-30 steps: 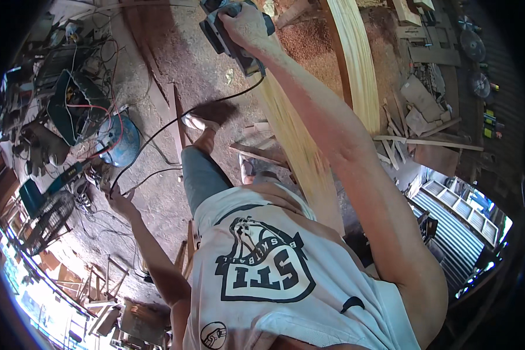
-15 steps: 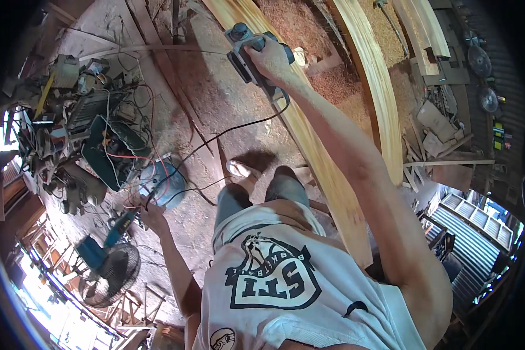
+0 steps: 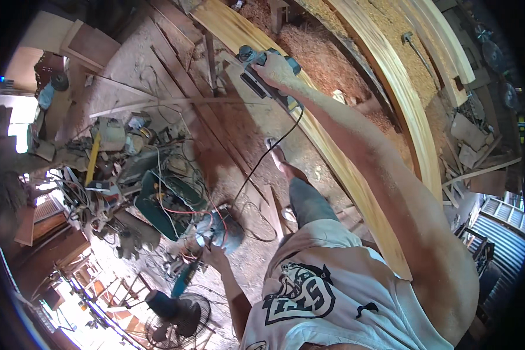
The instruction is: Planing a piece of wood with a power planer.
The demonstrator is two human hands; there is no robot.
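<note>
My right hand (image 3: 277, 73) grips the handle of a dark electric hand planer (image 3: 256, 79). The planer rests on a long pale wooden board (image 3: 326, 146), towards its far end. From its rear a black cord (image 3: 274, 146) droops across the floor to the left. My left hand (image 3: 216, 259) is low on the left, beside a blue rounded container (image 3: 226, 233) and just above a teal power tool (image 3: 184, 277). Its fingers look bent together around something small among the wires; what that is I cannot make out.
Another board (image 3: 396, 76) lies parallel on the right, with a hammer (image 3: 411, 44) and sawdust beyond it. A green bin (image 3: 151, 201) amid tangled wires and scrap stands left. Near my left arm is a standing fan (image 3: 189, 318). Wood strips (image 3: 198, 122) lie across the floor.
My view and body have turned, so the scene sits lower and further right. My legs have shifted in a step. The planer remains on the board in my right hand.
</note>
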